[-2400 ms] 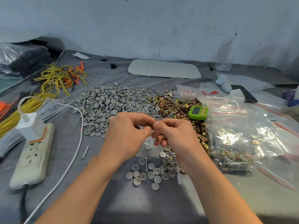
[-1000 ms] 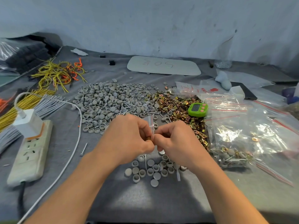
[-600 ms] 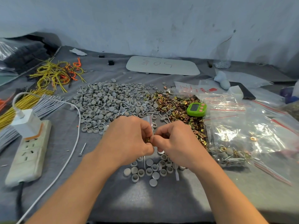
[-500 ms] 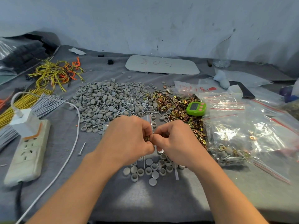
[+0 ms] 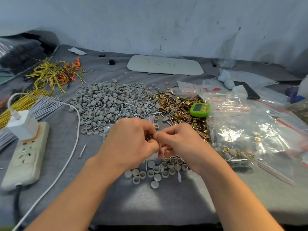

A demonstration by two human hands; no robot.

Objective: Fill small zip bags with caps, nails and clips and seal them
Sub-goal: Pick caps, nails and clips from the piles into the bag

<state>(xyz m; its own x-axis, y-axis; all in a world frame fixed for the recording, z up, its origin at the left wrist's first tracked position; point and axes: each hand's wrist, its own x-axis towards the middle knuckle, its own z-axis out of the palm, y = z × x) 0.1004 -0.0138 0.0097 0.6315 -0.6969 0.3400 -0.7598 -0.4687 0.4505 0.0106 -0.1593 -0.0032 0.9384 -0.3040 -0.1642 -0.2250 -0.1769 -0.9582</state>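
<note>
Grey cloth table (image 5: 146, 202) under a pale, scuffed wall, and it is crowded. Centre stage, the left hand (image 5: 130, 144) and right hand (image 5: 181, 144) meet knuckle to knuckle just above the cloth. Their fingers are curled tight, with thumbs and fingertips pinched on a small zip bag (image 5: 149, 118). Only its clear top edge with a red line pokes up behind the left fingers; the rest is hidden in the grip. Something dark and brassy glints at the pinch, too small to name.

Right beneath the wrists lies a little cluster of grey caps (image 5: 154, 171). Beyond the hands, the big heap of caps (image 5: 106, 102) runs into a scatter of nails (image 5: 133, 108). Next come the gold clips (image 5: 180, 107), with a green timer (image 5: 199, 110) sitting at their edge. Off to the right, filled bags (image 5: 236, 155) lie among clear plastic. On the left, a power strip (image 5: 25, 157) carries a white charger (image 5: 22, 125). One loose nail (image 5: 82, 151) lies near its cable, and yellow wires (image 5: 53, 74) sit further back.
</note>
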